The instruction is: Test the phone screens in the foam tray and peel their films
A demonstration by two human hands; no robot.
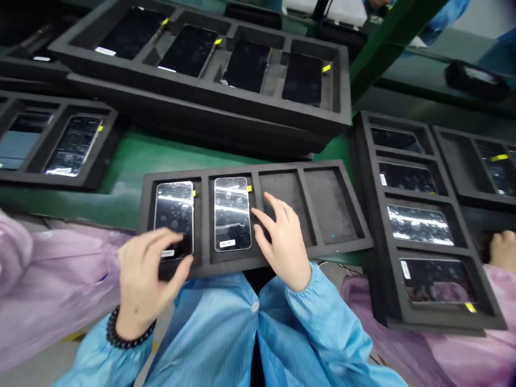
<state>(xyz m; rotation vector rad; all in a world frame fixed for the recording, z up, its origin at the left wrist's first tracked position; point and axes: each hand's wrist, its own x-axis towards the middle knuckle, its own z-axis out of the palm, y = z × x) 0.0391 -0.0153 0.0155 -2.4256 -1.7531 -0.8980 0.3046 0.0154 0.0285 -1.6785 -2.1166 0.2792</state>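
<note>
A black foam tray [278,259] with several compartments lies in front of me. Its leftmost compartment holds a dark-screened phone [173,207] with a white label and a yellow tab. My left hand [149,274] is over the lower part of this phone, its thumb and fingers apart; whether the fingertips touch the glass I cannot tell. In the neighbouring compartment lies a second phone [232,215], glossy and reflecting the lights. Just to its right hovers my right hand [282,239], fingers spread and holding nothing, partly covering the third compartment.
Behind, stacked foam trays [201,88] hold several phones. Another foam tray [102,161] stands at the left, and a tray stack [374,258] with phones at the right. Pink sleeves [72,263] flank me; a co-worker's hand [503,250] shows at the right edge. A green post [387,45] rises behind.
</note>
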